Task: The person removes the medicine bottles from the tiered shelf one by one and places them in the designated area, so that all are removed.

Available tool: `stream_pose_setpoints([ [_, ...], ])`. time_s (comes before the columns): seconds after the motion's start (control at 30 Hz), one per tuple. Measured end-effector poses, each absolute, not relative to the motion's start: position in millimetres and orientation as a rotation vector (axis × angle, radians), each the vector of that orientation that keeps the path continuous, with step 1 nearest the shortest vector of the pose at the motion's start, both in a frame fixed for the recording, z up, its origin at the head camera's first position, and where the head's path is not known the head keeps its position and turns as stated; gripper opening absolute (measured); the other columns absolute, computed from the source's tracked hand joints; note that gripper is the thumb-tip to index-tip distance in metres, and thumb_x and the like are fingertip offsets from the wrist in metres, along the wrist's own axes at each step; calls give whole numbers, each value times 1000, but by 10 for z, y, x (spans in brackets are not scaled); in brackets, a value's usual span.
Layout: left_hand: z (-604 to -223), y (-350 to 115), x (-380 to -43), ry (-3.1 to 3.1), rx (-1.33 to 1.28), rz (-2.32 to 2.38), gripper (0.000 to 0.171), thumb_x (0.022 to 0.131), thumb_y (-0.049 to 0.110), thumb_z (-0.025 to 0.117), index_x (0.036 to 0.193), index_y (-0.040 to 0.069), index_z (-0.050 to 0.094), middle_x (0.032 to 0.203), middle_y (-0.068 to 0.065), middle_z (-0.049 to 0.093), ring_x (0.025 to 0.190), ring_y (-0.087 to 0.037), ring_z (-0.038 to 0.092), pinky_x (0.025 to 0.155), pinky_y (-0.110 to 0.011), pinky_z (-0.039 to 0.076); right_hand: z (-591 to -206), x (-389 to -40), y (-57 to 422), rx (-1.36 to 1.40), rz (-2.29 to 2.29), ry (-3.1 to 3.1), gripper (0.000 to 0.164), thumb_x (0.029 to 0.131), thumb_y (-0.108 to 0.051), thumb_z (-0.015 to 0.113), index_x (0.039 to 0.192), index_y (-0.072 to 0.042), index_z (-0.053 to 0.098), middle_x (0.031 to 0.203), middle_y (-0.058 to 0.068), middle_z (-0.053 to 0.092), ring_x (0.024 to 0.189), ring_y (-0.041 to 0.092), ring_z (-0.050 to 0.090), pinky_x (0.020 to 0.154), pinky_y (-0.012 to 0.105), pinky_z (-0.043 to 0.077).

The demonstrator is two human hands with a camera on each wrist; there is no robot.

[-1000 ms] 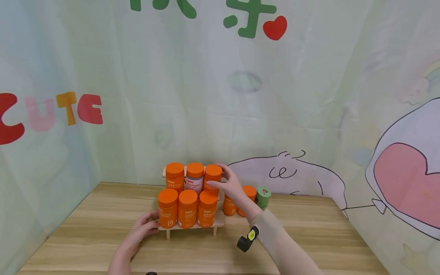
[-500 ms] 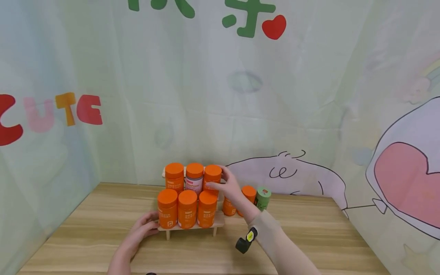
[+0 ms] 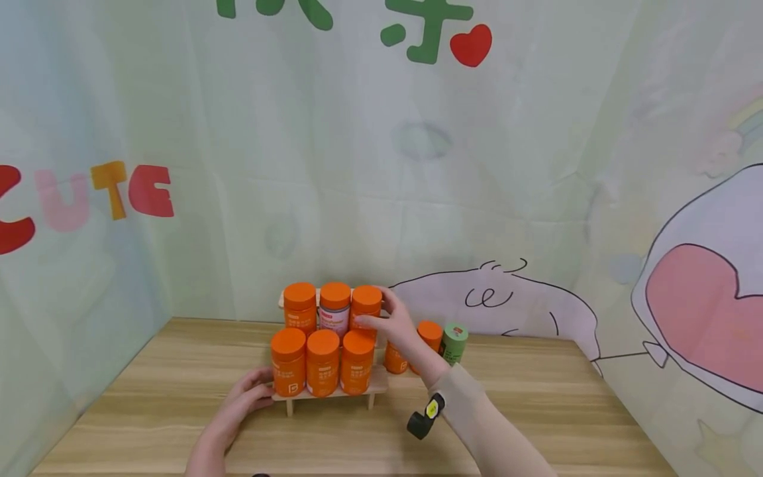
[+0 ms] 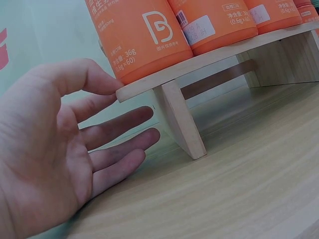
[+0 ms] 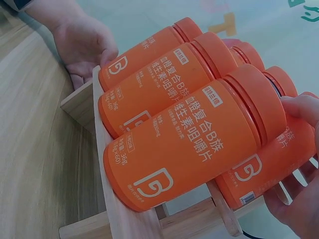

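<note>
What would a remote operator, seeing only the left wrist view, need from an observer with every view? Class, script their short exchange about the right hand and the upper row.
Operator: My view doesn't show the right hand. What does it hold?
Observer: The right-end orange jar of the upper row.
Operator: And the middle jar of that row: what is its label like?
Observer: Pale, unlike the orange fronts on either side.

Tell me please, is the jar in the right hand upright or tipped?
Upright: the jar in the right hand has its lid on top, facing up, in the head view.
</note>
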State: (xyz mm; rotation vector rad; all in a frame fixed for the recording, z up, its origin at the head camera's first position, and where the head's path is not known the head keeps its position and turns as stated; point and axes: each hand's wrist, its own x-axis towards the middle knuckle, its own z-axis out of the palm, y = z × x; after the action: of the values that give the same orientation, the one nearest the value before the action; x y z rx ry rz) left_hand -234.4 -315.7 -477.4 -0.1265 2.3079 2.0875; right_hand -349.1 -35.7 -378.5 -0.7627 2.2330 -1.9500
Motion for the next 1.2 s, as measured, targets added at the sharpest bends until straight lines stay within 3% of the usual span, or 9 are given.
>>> stream_pose_setpoints([
  [0.67,-4736,-3138,-2351,2313,-118,2084,54,94,5,47,142,-16,33,145,-33,37,93,3,57,83,-21,52,-3732,-3466,-254,-745,-2002,2225,56,88,-15,69,139,-13,48,132,12,56,117,25,52,99,44,48],
  [1.2,-4790,-3159,-2357,2305,-102,2098,55,94,3,46,142,-18,30,145,-34,36,91,2,58,83,-22,53,-3577,-3571,186,-687,-2059,2377,58,85,-12,71,139,-11,49,130,13,59,120,28,51,101,47,45],
])
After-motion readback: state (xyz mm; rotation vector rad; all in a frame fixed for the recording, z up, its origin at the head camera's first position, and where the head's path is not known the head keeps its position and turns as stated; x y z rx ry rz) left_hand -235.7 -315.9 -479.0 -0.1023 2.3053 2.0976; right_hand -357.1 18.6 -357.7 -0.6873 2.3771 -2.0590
